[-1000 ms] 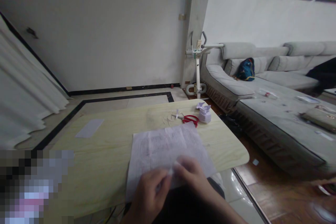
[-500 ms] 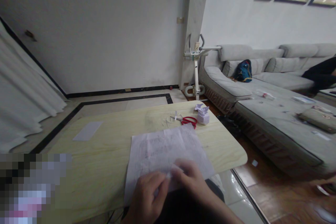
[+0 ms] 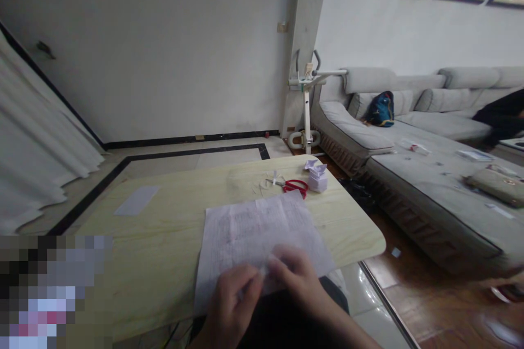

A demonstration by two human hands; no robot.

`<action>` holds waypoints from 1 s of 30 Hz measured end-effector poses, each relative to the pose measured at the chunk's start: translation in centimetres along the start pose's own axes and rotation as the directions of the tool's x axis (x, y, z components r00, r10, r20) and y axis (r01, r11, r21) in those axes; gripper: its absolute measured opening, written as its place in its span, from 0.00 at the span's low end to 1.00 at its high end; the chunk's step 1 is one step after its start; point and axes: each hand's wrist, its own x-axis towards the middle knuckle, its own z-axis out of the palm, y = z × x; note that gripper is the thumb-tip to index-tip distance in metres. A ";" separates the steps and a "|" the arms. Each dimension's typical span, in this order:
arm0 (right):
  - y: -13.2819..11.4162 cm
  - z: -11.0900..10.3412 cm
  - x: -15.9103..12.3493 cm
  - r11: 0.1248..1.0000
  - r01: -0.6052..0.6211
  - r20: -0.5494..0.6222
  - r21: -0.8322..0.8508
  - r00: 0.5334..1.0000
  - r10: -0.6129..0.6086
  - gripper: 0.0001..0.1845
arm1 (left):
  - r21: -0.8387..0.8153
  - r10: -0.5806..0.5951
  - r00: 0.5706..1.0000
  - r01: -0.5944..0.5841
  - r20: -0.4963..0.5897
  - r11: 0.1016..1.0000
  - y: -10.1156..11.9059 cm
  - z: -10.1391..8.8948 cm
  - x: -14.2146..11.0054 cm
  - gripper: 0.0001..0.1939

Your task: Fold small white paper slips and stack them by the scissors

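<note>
A creased printed sheet of paper (image 3: pixel 257 232) lies at the near edge of the table. Over its lower part, my left hand (image 3: pixel 235 297) and my right hand (image 3: pixel 297 278) come close together with fingers curled. Between both sets of fingertips is a small white piece of paper (image 3: pixel 264 271), blurred and mostly hidden by the fingers. Beyond the sheet lie red-handled scissors (image 3: pixel 295 186), with thin pale strips (image 3: pixel 262 185) by their blades. Folded white paper pieces (image 3: pixel 317 179) stand to the right of the scissors.
A blank white paper (image 3: pixel 137 200) rests on the left of the wooden table (image 3: pixel 164 262). A grey sofa (image 3: pixel 429 185) with a blue bag (image 3: pixel 381 109) stands to the right, where a person in dark clothing (image 3: pixel 501 112) is partly visible. Exercise equipment (image 3: pixel 306 103) stands behind the table.
Both hands stay nearly in place, with slight finger movement around the small white piece. The view has shifted slightly; the things on the table look unchanged.
</note>
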 end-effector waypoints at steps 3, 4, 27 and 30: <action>0.0 0.0 -0.1 1.000 -0.002 0.003 0.004 1.000 0.002 0.24 | -0.067 -0.068 0.997 0.065 -0.043 0.996 0.0 0.1 -0.2 0.15; -0.1 0.1 -0.1 1.000 -0.004 0.000 0.007 1.000 0.004 0.24 | -0.089 -0.088 0.994 0.083 -0.059 0.993 0.1 0.1 -0.1 0.16; -0.6 0.0 0.0 0.998 0.060 -0.116 -0.027 0.991 -0.062 0.25 | -0.355 -0.333 0.929 0.369 0.160 0.859 0.4 1.1 0.2 0.15; -0.6 0.1 0.0 0.998 0.057 -0.110 -0.041 0.992 -0.062 0.25 | -0.305 -0.305 0.946 0.324 0.110 0.896 0.8 1.0 0.6 0.17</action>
